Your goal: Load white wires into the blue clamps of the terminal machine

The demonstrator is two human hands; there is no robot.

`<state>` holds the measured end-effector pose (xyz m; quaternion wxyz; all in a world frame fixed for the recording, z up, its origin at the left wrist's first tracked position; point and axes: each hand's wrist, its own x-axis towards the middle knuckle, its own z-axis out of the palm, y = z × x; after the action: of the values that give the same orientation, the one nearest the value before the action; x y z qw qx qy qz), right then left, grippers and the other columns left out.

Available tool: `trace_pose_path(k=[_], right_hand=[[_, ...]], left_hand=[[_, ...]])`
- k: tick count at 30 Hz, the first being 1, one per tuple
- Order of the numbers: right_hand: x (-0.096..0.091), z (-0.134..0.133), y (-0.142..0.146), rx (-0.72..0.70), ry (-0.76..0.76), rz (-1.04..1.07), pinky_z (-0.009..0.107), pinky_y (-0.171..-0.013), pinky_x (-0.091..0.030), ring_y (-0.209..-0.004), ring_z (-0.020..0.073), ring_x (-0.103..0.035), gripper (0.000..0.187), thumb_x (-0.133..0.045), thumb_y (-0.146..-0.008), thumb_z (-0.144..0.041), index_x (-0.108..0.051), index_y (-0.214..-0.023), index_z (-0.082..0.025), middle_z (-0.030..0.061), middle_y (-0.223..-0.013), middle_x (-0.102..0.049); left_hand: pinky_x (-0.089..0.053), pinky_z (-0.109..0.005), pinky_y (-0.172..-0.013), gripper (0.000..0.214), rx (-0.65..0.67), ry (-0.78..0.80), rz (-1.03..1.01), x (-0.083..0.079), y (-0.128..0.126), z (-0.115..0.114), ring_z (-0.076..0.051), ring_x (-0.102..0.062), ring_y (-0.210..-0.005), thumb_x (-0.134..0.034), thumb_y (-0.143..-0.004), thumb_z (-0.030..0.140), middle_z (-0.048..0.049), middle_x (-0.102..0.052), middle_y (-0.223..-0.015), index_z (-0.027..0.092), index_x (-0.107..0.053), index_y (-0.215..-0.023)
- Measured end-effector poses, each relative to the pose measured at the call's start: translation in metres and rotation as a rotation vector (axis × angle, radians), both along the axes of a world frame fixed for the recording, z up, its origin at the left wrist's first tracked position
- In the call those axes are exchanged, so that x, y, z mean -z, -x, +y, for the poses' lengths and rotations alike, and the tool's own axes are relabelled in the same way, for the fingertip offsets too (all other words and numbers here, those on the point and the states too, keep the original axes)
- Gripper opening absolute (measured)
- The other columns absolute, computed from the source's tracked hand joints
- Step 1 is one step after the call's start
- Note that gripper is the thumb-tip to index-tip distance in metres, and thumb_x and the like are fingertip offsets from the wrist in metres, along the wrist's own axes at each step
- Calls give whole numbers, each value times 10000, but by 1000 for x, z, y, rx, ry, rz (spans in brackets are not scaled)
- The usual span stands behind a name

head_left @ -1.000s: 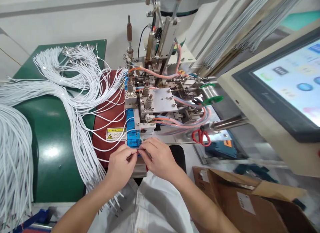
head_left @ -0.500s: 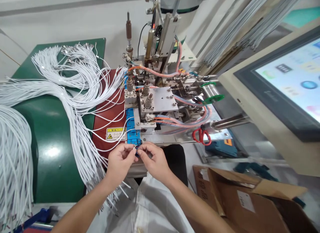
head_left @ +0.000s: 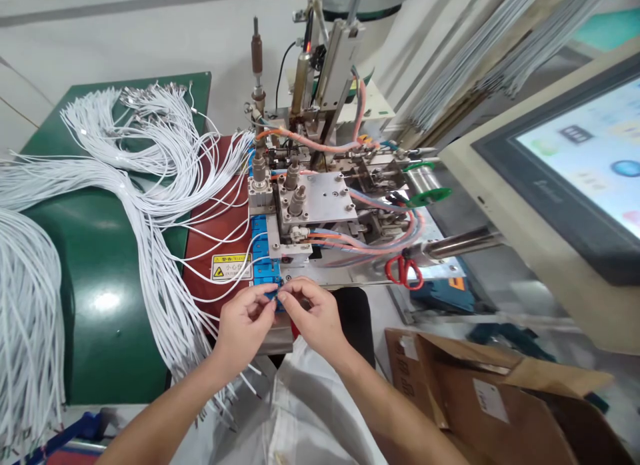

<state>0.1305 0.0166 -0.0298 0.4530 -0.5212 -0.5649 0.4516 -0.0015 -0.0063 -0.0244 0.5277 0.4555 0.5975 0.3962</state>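
Far left of the row of small rectangular blue blocks point(head_left: 264, 270), a thick bundle of thin white cables point(head_left: 30, 305) lies on a glossy green tabletop point(head_left: 115, 345). Nearer the row, a second bundle of white cables point(head_left: 145, 265) sends single strands across a red-brown mat point(head_left: 200, 242), several reaching the blocks. Just left of them sits a yellow-and-white warning label point(head_left: 231, 268). At the row's near end, the left hand point(head_left: 245, 322) is curled, thumb and forefinger almost closed; the right hand point(head_left: 313, 315) pinches similarly beside it, fingertips nearly meeting. Whatever they grip is too small and hidden to tell. Right of the row stand a grey metal machine plate point(head_left: 320, 202), red looped handles point(head_left: 403, 272) and, farther off, a beige-framed touchscreen point(head_left: 585, 165).
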Motion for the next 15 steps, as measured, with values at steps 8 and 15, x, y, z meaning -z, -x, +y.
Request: trace_pose_path(k=[8, 15], right_hand=[[6, -4, -2, -18, -154, -182, 262, -622, -436, -664, 149, -548, 119, -518, -782, -190, -566, -673, -190, 23, -674, -594], [26, 5, -8, -3, 11, -277, 242, -559, -407, -651, 155, -540, 144, -438, -820, -236, -534, -719, -199, 20, -680, -567]], left_hand=[[-471, -182, -516, 232, 23, 24, 81, -8, 3, 4, -71, -553, -515, -554, -776, 241, 20, -585, -724, 178, -546, -999], [-468, -288, -742, 194, 351, -283, 605, -8, 34, 20, -156, -593, -799, -460, -838, 175, -24, -631, -864, 213, -614, -949]])
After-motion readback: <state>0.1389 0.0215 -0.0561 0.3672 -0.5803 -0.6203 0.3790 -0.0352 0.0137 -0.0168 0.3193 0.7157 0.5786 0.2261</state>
